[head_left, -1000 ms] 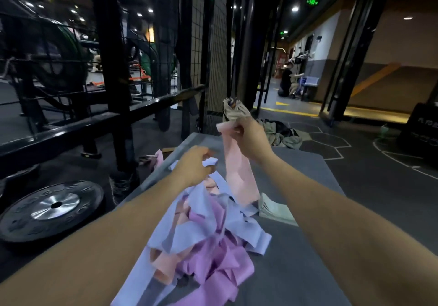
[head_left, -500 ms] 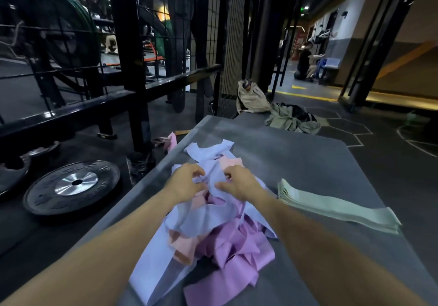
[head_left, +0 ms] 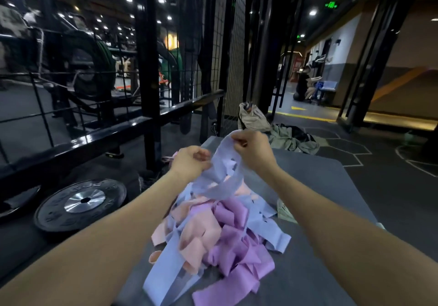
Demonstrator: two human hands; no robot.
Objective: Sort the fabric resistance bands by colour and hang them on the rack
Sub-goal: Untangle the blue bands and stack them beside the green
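Most of the sorting lies ahead, judging by the mixed pile (head_left: 213, 229) of pink, purple and lavender fabric bands heaped together on the grey tabletop (head_left: 331, 211). Both hands are raised above the far end of that heap, working one lavender band (head_left: 225, 175) free: the left hand (head_left: 192, 163) pinches its near fold, while the right hand (head_left: 253, 149) has its fingers curled round the upper edge, lifting the loop so that it hangs between them, its lower part trailing into the pile. So each grip is grasping the same band, neither released.

Only a sliver of a pale green stack (head_left: 285, 211) shows beside the right forearm, just next to the heap; it looks like one colour already set apart, though little of it can be seen. No band is visibly hanging anywhere on the black rack (head_left: 147, 68) to the left, so the hanging seems not yet begun. Pink, purple and lavender all remain to be separated.
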